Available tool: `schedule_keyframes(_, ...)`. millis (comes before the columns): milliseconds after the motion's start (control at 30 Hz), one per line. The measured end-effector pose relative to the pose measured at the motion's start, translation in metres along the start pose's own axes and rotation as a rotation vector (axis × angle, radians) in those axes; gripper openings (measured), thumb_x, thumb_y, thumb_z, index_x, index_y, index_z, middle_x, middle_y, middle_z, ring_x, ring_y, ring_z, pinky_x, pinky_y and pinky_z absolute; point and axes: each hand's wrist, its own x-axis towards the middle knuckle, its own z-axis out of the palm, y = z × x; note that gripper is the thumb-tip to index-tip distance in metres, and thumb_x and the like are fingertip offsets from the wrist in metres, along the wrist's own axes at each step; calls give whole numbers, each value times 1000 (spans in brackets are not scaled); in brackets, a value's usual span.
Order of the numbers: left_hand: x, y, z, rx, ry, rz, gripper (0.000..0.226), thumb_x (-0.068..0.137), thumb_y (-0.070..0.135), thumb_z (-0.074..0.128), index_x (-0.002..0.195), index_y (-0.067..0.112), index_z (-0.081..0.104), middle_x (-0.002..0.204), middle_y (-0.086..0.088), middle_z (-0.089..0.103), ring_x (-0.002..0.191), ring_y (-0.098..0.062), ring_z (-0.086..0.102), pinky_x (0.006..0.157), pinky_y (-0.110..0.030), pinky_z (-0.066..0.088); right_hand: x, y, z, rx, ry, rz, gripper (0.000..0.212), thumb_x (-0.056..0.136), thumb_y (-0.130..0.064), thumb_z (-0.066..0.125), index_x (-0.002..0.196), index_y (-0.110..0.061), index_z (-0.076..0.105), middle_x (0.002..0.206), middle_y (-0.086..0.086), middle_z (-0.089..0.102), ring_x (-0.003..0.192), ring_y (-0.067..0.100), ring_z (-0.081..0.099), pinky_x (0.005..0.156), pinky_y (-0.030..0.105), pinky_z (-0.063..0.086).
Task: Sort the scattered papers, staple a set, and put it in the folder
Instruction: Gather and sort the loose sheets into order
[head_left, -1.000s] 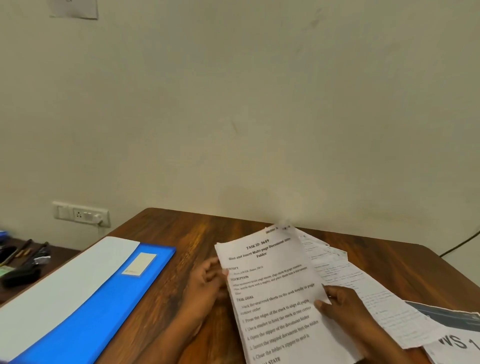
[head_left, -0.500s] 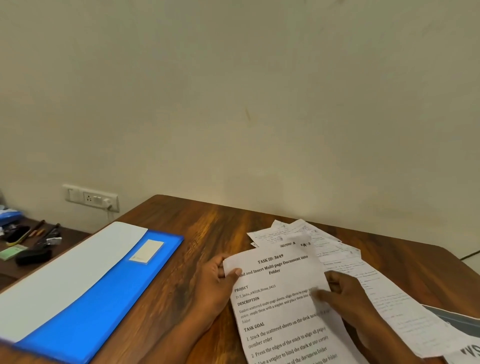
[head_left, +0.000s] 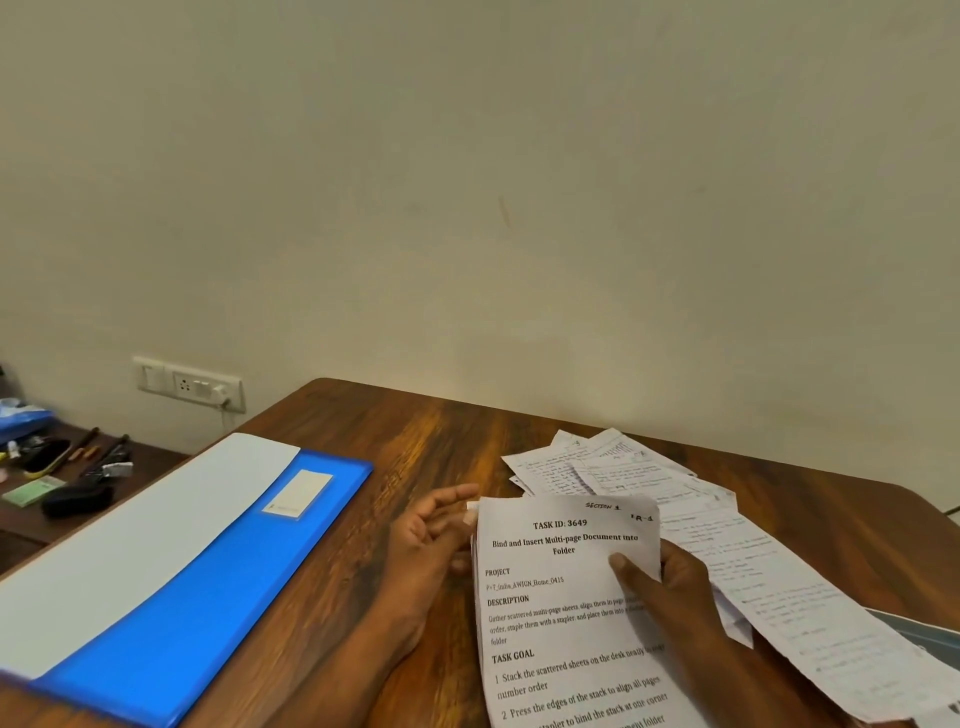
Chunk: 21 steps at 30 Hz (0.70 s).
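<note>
Head view, right hand (head_left: 670, 587) grip pinching printed sheet (head_left: 566, 613) cropped at bottom, left hand (head_left: 431, 540) grip loose, fingertips behind sheet.

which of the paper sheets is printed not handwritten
The white printed sheet headed TASK ID: 3649, pinched by the right hand; the scattered sheets behind carry handwriting.

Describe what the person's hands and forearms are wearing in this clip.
Nothing visible: the left hand and right hand are bare, with no gloves, rings, watch or bracelets showing. Both forearms are uncovered to the frame's edge; no sleeve appears.
</note>
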Motion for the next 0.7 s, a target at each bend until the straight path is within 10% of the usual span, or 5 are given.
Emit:
schedule_keyframes(233, -2, -6, -2, 175, 59, 135, 40, 77, 25, 83, 116, 23, 73, 109, -3, 79, 104, -23, 76, 85, -45, 62, 0, 2, -2, 18, -28, -34, 16, 91, -4, 75, 106, -8, 74, 92, 10, 82, 81, 31, 79, 64, 38, 63)
schedule_keyframes(400, -8, -1, 0, 248, 80, 250, 51, 66, 18, 94, 113, 16, 73, 102, -1, 80, 92, -18, 78, 78, -33, 65, -1, 3, -2, 28, -36, -24, 18, 89, -6, 77, 107, -5, 74, 93, 12, 81, 82, 34, 79, 75, 47, 63)
schedule_keyframes(700, -18, 4, 5, 361, 71, 339, 38, 69, 19, 95, 100, 20, 73, 99, 5, 80, 86, -15, 77, 72, -32, 64, -2, 1, -2, 12, -32, -63, 14, 89, -9, 78, 102, -10, 74, 85, 3, 82, 73, 20, 78, 54, 24, 57)
